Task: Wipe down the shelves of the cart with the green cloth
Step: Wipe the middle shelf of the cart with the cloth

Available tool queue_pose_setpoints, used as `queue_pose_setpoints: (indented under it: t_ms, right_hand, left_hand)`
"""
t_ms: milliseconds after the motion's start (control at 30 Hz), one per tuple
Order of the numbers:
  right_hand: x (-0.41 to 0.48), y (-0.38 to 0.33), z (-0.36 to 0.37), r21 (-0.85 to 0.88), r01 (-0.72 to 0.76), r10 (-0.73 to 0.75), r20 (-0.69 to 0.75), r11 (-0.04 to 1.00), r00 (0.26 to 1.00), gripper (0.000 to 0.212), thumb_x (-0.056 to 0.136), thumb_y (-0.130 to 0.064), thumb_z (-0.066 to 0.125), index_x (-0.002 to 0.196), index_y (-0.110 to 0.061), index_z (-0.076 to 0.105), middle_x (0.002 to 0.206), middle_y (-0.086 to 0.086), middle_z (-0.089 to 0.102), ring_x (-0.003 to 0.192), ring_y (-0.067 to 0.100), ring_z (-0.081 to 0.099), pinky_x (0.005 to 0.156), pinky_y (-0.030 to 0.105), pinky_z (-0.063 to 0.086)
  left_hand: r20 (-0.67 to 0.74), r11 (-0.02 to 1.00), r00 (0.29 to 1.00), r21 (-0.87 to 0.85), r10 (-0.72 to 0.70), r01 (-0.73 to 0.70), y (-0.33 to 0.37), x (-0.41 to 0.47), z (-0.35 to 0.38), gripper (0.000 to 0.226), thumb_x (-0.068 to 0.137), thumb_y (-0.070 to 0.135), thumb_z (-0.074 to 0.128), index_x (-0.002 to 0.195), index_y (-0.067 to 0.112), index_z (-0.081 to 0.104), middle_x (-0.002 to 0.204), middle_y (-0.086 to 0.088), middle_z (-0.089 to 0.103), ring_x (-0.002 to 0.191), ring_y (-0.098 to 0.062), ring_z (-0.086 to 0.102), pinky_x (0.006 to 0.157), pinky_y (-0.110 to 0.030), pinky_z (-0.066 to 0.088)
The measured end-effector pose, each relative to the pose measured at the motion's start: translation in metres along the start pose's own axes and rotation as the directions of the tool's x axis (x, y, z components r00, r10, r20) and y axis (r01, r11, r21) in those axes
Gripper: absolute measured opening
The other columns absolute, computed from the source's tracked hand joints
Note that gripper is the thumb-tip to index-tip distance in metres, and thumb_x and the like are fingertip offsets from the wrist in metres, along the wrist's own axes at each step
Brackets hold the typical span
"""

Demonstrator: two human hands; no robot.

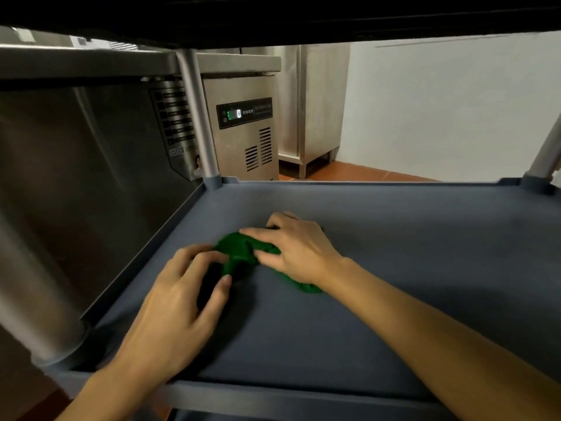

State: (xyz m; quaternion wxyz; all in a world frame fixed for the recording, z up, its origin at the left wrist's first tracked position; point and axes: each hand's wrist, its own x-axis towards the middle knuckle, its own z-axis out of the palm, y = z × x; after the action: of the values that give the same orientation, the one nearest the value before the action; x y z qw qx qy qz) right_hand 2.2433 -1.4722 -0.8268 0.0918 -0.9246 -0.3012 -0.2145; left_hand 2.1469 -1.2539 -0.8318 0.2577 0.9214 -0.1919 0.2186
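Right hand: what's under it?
A green cloth, bunched on the grey shelf; its ends stick out past the thumb and wrist of the right hand. The part beneath the palm is covered.

I'm scanning for anything readable, and there's little. The black control panel on the steel unit has a small display showing one lit digit. It looks like a 0, beside green lights. The panel's printed captions blur out. The sticker on the steel side at left carries rows of print I can't read.
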Motion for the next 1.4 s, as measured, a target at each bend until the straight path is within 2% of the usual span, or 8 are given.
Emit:
queue_pose_setpoints:
  t_ms: [267,433,600,700,900,1133,1267,1400]
  right_hand:
    - [0.003,0.024,-0.009,-0.066,-0.327,0.331,0.044,0.943,0.943,0.044,0.098,-0.042,0.049,0.141,-0.040,0.046,0.124,0.007,0.053,0.119,0.029,0.048,0.085,0.037,0.047]
    - [-0.019,0.058,-0.022,-0.124,-0.527,0.530,-0.006,0.841,0.848,0.035,0.098,-0.038,0.050,0.132,-0.030,0.056,0.107,0.009,0.049,0.096,0.025,0.051,0.072,0.035,0.045]
    - [-0.063,0.102,-0.045,-0.278,-0.694,0.695,-0.111,0.664,0.710,0.039,0.098,-0.041,0.050,0.135,-0.032,0.054,0.114,0.016,0.052,0.109,0.036,0.051,0.074,0.037,0.042]
    - [-0.074,0.116,-0.047,-0.342,-0.716,0.719,-0.146,0.608,0.680,0.041,0.097,-0.043,0.048,0.135,-0.028,0.053,0.114,0.018,0.055,0.108,0.038,0.052,0.069,0.035,0.036]
    - [-0.050,0.113,-0.029,-0.278,-0.763,0.737,-0.211,0.584,0.642,0.036,0.097,-0.038,0.048,0.121,-0.014,0.059,0.105,0.021,0.061,0.098,0.040,0.058,0.068,0.035,0.036]
    - [0.005,0.090,-0.003,-0.193,-0.626,0.607,-0.153,0.756,0.780,0.029,0.098,-0.032,0.043,0.096,-0.012,0.063,0.082,0.006,0.059,0.073,0.024,0.051,0.066,0.032,0.039]
    - [0.045,0.052,0.011,-0.148,-0.449,0.441,-0.088,0.881,0.893,0.026,0.097,-0.033,0.045,0.096,-0.016,0.064,0.089,0.006,0.066,0.080,0.024,0.059,0.075,0.037,0.050]
    - [0.072,0.001,0.013,-0.035,-0.281,0.283,0.060,0.959,0.957,0.025,0.097,-0.036,0.046,0.097,-0.020,0.066,0.091,0.002,0.064,0.082,0.021,0.057,0.064,0.029,0.039]
  left_hand:
    - [0.144,0.992,0.986,0.108,-0.086,0.071,-0.010,0.000,0.000,0.060,0.089,0.066,0.031,0.126,0.030,0.061,0.132,0.005,0.055,0.118,-0.020,0.057,0.102,-0.041,0.048]
    - [0.106,0.990,0.990,0.115,-0.093,0.080,-0.009,-0.002,-0.004,0.055,0.090,0.062,0.033,0.121,0.028,0.064,0.125,0.006,0.059,0.112,-0.020,0.061,0.096,-0.040,0.051]
    - [-0.127,0.997,0.992,-0.072,-0.028,0.019,0.003,-0.006,-0.019,0.033,0.092,0.042,0.047,0.107,0.023,0.069,0.110,0.009,0.067,0.095,-0.011,0.067,0.087,-0.027,0.051]
    - [-0.261,0.995,0.965,-0.097,0.013,-0.039,0.002,-0.025,-0.034,0.022,0.093,0.027,0.053,0.108,0.020,0.068,0.109,0.011,0.067,0.103,0.003,0.063,0.092,-0.010,0.045]
    - [-0.348,0.997,0.937,-0.064,0.019,-0.044,-0.013,-0.050,-0.026,0.021,0.094,0.021,0.054,0.106,0.014,0.070,0.107,0.005,0.068,0.106,0.003,0.062,0.094,-0.015,0.045]
    - [-0.416,0.998,0.909,-0.063,-0.030,0.004,-0.014,-0.044,-0.017,0.019,0.093,0.017,0.055,0.106,0.012,0.069,0.102,0.004,0.068,0.095,-0.001,0.064,0.087,-0.015,0.046]
    - [-0.416,1.000,0.909,-0.030,-0.014,0.001,-0.018,-0.039,-0.015,0.022,0.095,0.015,0.049,0.111,0.011,0.065,0.109,0.002,0.065,0.103,-0.005,0.061,0.091,-0.017,0.045]
    - [-0.428,0.997,0.903,-0.048,0.035,-0.061,-0.020,-0.034,-0.014,0.029,0.100,0.016,0.041,0.118,0.008,0.062,0.118,-0.002,0.063,0.113,-0.012,0.060,0.096,-0.027,0.047]
